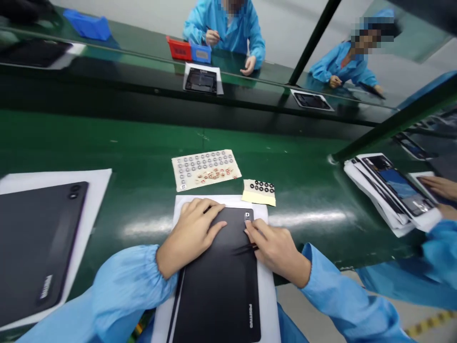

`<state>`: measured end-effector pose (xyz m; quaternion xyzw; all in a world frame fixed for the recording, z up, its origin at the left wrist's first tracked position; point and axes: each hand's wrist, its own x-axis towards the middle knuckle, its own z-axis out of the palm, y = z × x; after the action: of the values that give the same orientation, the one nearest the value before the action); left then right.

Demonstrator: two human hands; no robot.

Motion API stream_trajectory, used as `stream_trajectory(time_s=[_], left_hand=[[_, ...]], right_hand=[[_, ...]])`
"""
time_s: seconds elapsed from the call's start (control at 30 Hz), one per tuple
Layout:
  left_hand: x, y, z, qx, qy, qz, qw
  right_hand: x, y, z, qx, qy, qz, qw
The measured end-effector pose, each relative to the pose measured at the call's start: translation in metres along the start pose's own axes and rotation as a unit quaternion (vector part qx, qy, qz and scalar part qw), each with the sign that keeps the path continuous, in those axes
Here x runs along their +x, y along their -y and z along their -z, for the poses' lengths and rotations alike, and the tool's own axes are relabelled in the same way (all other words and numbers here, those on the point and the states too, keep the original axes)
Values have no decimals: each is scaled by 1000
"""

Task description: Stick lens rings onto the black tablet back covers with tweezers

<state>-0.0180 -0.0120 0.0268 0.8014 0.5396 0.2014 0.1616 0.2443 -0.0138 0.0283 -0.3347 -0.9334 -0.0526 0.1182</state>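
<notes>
A black tablet (221, 281) lies back side up on a white sheet (266, 290) in front of me. My left hand (191, 233) rests on its upper left corner with fingers curled flat against it. My right hand (274, 247) grips thin dark tweezers (246, 247), and its fingertip presses at the small camera part (247, 216) near the tablet's top right corner. A beige sheet of small rings (205, 169) and a smaller yellow card with black rings (259, 192) lie just beyond the tablet.
Another black tablet (35, 247) on white paper lies at the left. A stack of tablets (389, 190) sits at the right, touched by another person's hand (441, 188). Two people in blue coats work across the green belt (303, 181), near red and blue bins (189, 50).
</notes>
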Motion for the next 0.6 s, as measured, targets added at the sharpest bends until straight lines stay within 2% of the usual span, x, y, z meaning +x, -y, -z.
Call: stream_trajectory(time_s=[0.1,0.17,0.27,0.33,0.4,0.47,0.53,0.6], left_hand=[[7,13,11,-36,-11,0,999],[12,34,21,-16,-65,36,997],[14,72,31,63,-141,133,979],[13,92,30,81,-143,158,974],[11,103,27,83,-131,150,976],[10,108,23,90,-126,147,977],[9,108,21,98,-127,149,976],[9,106,22,102,-126,151,975]], right_hand=[[2,-17,10,111,51,-12,992],[15,-32,18,209,74,-24,975],[60,-39,24,318,29,-48,947],[104,-27,18,324,12,-47,945],[151,-7,5,289,56,-46,955],[191,14,-10,231,125,-88,961],[217,30,-24,204,148,-120,960],[229,39,-34,191,158,-144,958]])
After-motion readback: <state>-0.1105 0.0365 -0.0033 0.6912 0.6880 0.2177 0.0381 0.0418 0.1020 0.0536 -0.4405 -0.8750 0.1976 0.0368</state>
